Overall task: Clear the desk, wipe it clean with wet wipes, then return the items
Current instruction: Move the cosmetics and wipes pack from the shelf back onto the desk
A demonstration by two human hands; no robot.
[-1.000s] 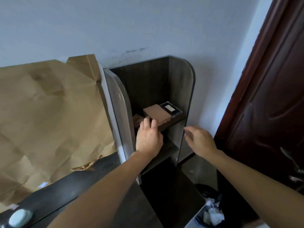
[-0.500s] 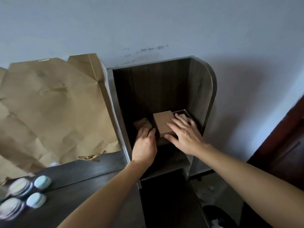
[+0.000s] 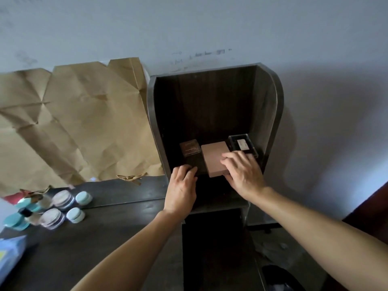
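Observation:
A dark wooden shelf unit stands at the desk's right end. Three things lie on its shelf: a small brown box with a clear lid on the left, a flat pink box in the middle, and a black clear-lidded case with a white label on the right. My right hand lies over the pink box's front right corner, fingers on top, reaching the black case's edge. My left hand rests with bent fingers on the shelf's front edge, just in front of the brown box, holding nothing I can see.
The dark desk carries several round jars with pale blue and pink lids at its left, plus a blue pack at the frame edge. Creased brown paper covers the wall behind. A dark bin sits on the floor, lower right.
My view swung left and down, off the door. My right hand came from beside the shelf unit onto the pink box. My left hand slid back from the brown box to the shelf edge.

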